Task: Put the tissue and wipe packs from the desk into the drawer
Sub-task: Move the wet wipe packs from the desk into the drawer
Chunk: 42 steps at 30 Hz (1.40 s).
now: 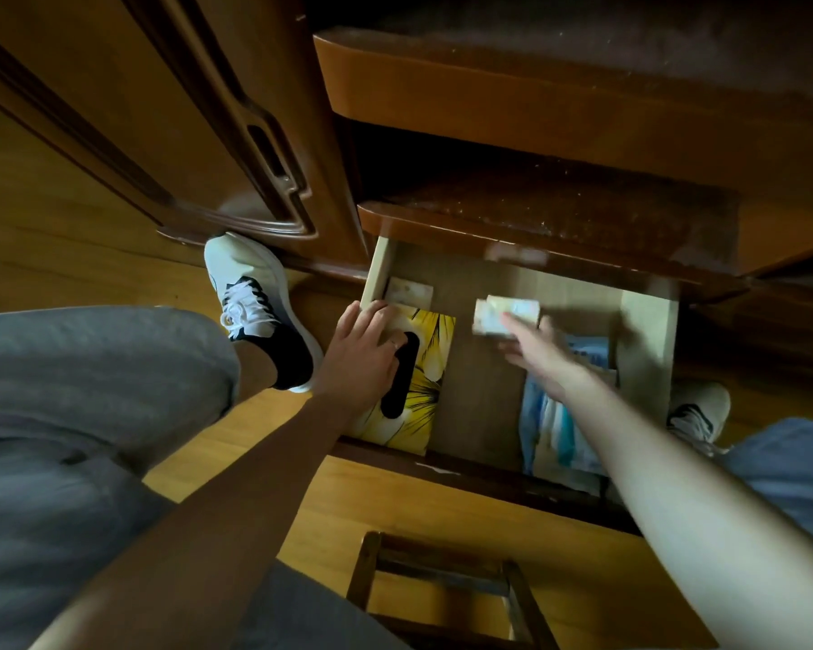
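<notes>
Two packs already lie in the open drawer [646, 321]: a yellow tissue box [430, 368] along its left edge under the left hand's [364, 354] flat, spread fingers, and blue wipe packs [555, 424] by its right edge. Right hand [533, 351] pinches a small pack [505, 314] over the drawer's back, not yet released; the desk top is out of sight, so what remains is unclear.

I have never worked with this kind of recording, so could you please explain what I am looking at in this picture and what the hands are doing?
There is no machine here: a camera worn on a person's head looks down at their own bare arms. Below is an open wooden drawer pulled out from a desk. The left hand rests on a yellow flowered tissue box lying at the drawer's left side. The right hand holds a small pale pack, blurred by motion, over the drawer's middle. Blue and white packs already lie at the right. The white shoe and grey trousers are the person's own.
</notes>
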{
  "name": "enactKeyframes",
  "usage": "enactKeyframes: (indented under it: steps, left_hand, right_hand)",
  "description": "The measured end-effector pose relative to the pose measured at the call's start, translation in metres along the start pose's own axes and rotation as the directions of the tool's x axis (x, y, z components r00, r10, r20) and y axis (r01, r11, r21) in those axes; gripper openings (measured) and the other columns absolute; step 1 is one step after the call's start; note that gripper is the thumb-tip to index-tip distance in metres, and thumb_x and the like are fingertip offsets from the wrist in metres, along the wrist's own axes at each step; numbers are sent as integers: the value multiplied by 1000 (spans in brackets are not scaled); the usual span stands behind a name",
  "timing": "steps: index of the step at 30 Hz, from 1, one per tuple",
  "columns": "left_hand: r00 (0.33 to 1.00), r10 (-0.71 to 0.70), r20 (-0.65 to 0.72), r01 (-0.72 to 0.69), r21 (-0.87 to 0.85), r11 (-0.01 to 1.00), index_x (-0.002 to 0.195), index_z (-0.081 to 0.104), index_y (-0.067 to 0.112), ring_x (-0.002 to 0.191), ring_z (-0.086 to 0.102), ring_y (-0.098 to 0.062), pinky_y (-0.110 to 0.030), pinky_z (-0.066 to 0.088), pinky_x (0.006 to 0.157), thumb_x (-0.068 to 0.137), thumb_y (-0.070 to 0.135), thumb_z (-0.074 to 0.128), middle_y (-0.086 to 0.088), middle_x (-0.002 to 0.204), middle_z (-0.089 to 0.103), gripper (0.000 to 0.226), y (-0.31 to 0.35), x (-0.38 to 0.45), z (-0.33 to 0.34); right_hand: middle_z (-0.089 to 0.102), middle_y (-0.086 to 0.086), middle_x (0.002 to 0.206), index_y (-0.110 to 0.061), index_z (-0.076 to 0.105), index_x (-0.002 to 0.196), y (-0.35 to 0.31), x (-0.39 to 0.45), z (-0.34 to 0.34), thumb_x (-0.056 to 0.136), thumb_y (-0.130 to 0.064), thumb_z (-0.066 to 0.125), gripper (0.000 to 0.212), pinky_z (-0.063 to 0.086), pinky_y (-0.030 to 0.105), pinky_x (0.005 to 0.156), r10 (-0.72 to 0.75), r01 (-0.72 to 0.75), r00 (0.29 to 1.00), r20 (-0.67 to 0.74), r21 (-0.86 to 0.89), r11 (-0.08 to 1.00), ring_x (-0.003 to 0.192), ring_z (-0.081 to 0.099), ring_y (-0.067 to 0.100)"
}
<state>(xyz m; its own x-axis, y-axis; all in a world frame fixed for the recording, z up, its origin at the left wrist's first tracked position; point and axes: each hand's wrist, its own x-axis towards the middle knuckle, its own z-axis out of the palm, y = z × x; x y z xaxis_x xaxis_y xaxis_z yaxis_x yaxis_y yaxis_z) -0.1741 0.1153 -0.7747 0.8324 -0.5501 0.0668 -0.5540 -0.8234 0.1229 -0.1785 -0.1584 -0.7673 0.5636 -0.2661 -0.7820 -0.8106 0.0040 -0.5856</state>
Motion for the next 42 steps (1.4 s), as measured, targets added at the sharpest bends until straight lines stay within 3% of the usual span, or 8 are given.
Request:
enactKeyframes:
  steps: [4, 8, 11, 16, 22, 31, 36, 42]
  left_hand:
    - [1000, -13, -2, 13, -14, 1000, 108, 73, 20, 140, 39, -30, -53, 22, 120, 88, 24, 62, -9, 139, 53, 23, 0, 0, -1]
    - [1000, -21, 13, 21, -13, 1000, 106, 73, 22, 141, 39, -28, -53, 24, 120, 89, 23, 60, -8, 140, 53, 22, 2, 0, -2]
    - [999, -21, 26, 22, -21, 1000, 107, 73, 23, 142, 37, -27, -52, 22, 121, 90, 25, 58, -7, 141, 52, 23, 1, 0, -1]
    - [1000, -20, 14, 21, -33, 999, 104, 75, 21, 141, 40, -28, -52, 23, 120, 90, 23, 59, -8, 139, 54, 21, 1, -1, -2]
    - [999, -29, 14, 30, -44, 999, 105, 75, 21, 141, 39, -27, -51, 22, 121, 90, 23, 60, -7, 139, 53, 22, 5, 1, -4]
    - [999, -37, 38, 39, -50, 998, 107, 75, 22, 140, 38, -27, -53, 25, 120, 90, 23, 58, -8, 138, 54, 25, 5, 2, -4]
    - [998, -37, 43, 39, -54, 998, 107, 75, 22, 141, 38, -27, -52, 24, 120, 91, 23, 56, -8, 139, 53, 25, 4, 2, -4]
    - [998, -33, 49, 35, -52, 998, 106, 75, 22, 141, 39, -28, -52, 25, 120, 92, 23, 55, -8, 140, 53, 24, 4, 3, -2]
  right_hand:
    - [58, 10, 133, -13, 51, 129, -34, 14, 61, 90, -56, 68, 61, 45, 40, 94, -1, 1, 1000, -3, 11, 1000, 115, 56, 25]
    - [35, 12, 160, -11, 30, 154, -59, 21, 105, 95, -55, 60, 79, 36, 40, 104, -39, 50, 997, 66, -176, 983, 142, 39, 31]
    - [27, 13, 165, -9, 18, 160, -64, 26, 116, 99, -45, 57, 81, 34, 39, 111, -89, 107, 994, 69, -335, 936, 146, 34, 33]
    - [43, 12, 155, -11, 40, 151, -61, 34, 105, 100, -39, 57, 60, 33, 31, 97, 2, 74, 980, 201, -367, 927, 125, 46, 22]
    - [23, 12, 167, -17, 26, 159, -68, 29, 108, 105, -42, 37, 60, 22, 46, 119, 44, 87, 958, 282, -435, 896, 151, 25, 30]
    - [37, 13, 157, -12, 34, 154, -73, 40, 106, 92, -41, 63, 74, 35, 37, 93, -112, 118, 993, 44, -175, 978, 134, 44, 30]
    - [48, 12, 148, -13, 43, 149, -81, 41, 118, 99, -32, 62, 56, 42, 35, 101, -209, 196, 977, -34, -227, 954, 134, 49, 29]
    - [39, 11, 158, -18, 34, 156, -78, 38, 116, 98, -28, 62, 65, 40, 45, 111, -181, 235, 971, 158, -464, 854, 142, 41, 30]
